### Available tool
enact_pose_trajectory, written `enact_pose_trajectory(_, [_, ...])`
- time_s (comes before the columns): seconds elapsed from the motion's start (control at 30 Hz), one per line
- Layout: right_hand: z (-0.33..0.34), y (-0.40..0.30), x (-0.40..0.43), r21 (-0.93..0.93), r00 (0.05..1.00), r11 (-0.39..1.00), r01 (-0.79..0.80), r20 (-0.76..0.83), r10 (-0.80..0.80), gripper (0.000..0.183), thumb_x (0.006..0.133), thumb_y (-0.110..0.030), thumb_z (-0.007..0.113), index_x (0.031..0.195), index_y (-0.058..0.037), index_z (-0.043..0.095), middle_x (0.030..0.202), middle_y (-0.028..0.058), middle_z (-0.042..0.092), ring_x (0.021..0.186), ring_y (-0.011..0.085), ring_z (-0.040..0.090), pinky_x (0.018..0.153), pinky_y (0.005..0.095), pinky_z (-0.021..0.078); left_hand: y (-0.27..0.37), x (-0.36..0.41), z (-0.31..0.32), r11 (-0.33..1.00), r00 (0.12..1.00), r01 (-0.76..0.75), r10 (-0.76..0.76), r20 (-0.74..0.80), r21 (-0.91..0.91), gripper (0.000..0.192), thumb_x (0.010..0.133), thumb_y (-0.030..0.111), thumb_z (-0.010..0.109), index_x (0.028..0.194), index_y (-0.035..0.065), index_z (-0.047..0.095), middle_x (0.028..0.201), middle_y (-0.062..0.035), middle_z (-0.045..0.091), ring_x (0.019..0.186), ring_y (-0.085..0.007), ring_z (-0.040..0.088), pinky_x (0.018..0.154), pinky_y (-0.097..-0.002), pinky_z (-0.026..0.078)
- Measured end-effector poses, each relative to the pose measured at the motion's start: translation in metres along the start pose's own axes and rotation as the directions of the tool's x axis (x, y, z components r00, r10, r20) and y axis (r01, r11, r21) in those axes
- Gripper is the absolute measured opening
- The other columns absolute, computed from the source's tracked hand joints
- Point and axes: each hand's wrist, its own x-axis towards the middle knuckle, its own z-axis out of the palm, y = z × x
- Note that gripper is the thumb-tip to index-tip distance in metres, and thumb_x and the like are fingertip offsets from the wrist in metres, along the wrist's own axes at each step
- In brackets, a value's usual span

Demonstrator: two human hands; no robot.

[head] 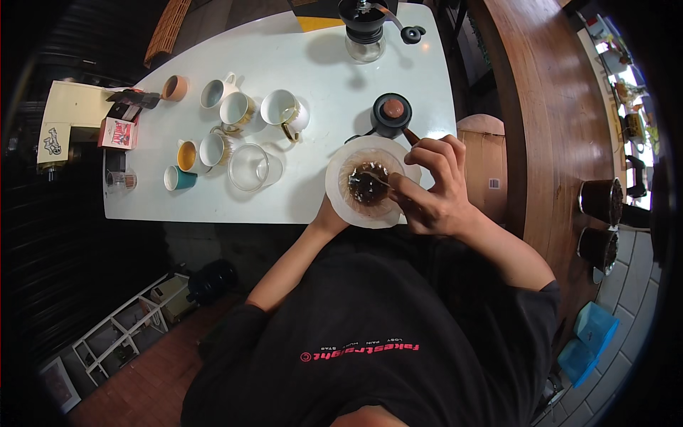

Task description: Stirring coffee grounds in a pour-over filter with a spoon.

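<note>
Right before me, close to the table's front edge, is a white paper coffee filter (341, 205) with a wide flared rim. Dark, shiny coffee (365, 189) lies at its bottom, and the paper walls are stained brown. My right hand (437, 189) pinches a thin stirrer (378, 178) whose tip reaches into the coffee. The filter hides most of my left hand (332, 214), which comes up on its left side; its fingers and any grip are out of sight. Just beyond the filter stands a black kettle (392, 127) with a brown lid knob (394, 109).
Several mugs and cups, among them a gold-handled white mug (277, 107) and a teal cup (180, 178), occupy the white table's (315, 192) left half. Nearer me is a transparent cup (249, 168). A hand coffee grinder (364, 32) stands at the back. Rightward runs a wooden counter (539, 133).
</note>
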Motion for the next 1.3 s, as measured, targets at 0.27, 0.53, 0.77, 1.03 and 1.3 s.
enact_pose_trajectory(0.27, [-0.003, 0.005, 0.004, 0.155, 0.984, 0.988, 0.004, 0.176, -0.032, 0.024, 0.073, -0.013, 0.076, 0.094, -0.0085, 0.065, 0.107, 0.0114, 0.057, 0.105, 0.0315, 0.056, 0.092, 0.0495, 0.0386, -0.008, 0.002, 0.001, 0.999, 0.999, -0.046, 0.047, -0.002, 0.027, 0.066, 0.077, 0.016, 0.086, 0.133, 0.0037, 0.054, 0.126, -0.0104, 0.064, 0.114, -0.0217, 0.063, 0.099, -0.0363, 0.052])
enact_pose_trajectory(0.53, [-0.007, 0.009, 0.006, 0.128, 0.989, 0.991, -0.028, 0.145, 0.009, 0.022, 0.075, -0.014, 0.077, 0.092, -0.0081, 0.064, 0.107, 0.0123, 0.056, 0.103, 0.0319, 0.056, 0.091, 0.0494, 0.0395, -0.001, 0.002, 0.003, 0.997, 1.000, -0.025, 0.023, -0.021, -0.071, 0.065, 0.077, 0.016, 0.086, 0.133, 0.0032, 0.055, 0.125, -0.0100, 0.065, 0.113, -0.0206, 0.064, 0.098, -0.0355, 0.052])
enact_pose_trajectory(0.77, [-0.006, 0.007, 0.005, 0.124, 0.988, 0.992, -0.005, 0.156, -0.015, 0.025, 0.073, -0.015, 0.078, 0.093, -0.0083, 0.064, 0.107, 0.0122, 0.055, 0.103, 0.0318, 0.056, 0.090, 0.0494, 0.0401, 0.006, 0.001, 0.002, 1.000, 1.000, -0.015, 0.015, -0.025, -0.002, 0.067, 0.076, 0.016, 0.087, 0.133, 0.0033, 0.055, 0.124, -0.0095, 0.066, 0.114, -0.0209, 0.064, 0.098, -0.0352, 0.052])
enact_pose_trajectory(1.03, [-0.006, 0.006, 0.004, 0.133, 0.988, 0.991, -0.019, 0.155, -0.002, 0.025, 0.074, -0.016, 0.078, 0.093, -0.0087, 0.064, 0.107, 0.0121, 0.055, 0.103, 0.0317, 0.056, 0.090, 0.0493, 0.0404, 0.004, 0.002, 0.003, 0.998, 0.998, -0.058, 0.058, -0.015, -0.005, 0.068, 0.076, 0.016, 0.087, 0.134, 0.0039, 0.054, 0.126, -0.0094, 0.065, 0.114, -0.0207, 0.063, 0.099, -0.0358, 0.052])
enact_pose_trajectory(1.3, [-0.008, 0.006, 0.007, 0.124, 0.986, 0.990, -0.065, 0.162, 0.045, 0.022, 0.075, -0.015, 0.077, 0.091, -0.0090, 0.064, 0.106, 0.0129, 0.054, 0.101, 0.0317, 0.055, 0.091, 0.0485, 0.0403, 0.008, 0.001, 0.004, 0.998, 1.000, -0.016, 0.014, -0.022, -0.063, 0.066, 0.077, 0.014, 0.086, 0.134, 0.0036, 0.054, 0.126, -0.0092, 0.064, 0.115, -0.0205, 0.063, 0.100, -0.0362, 0.051])
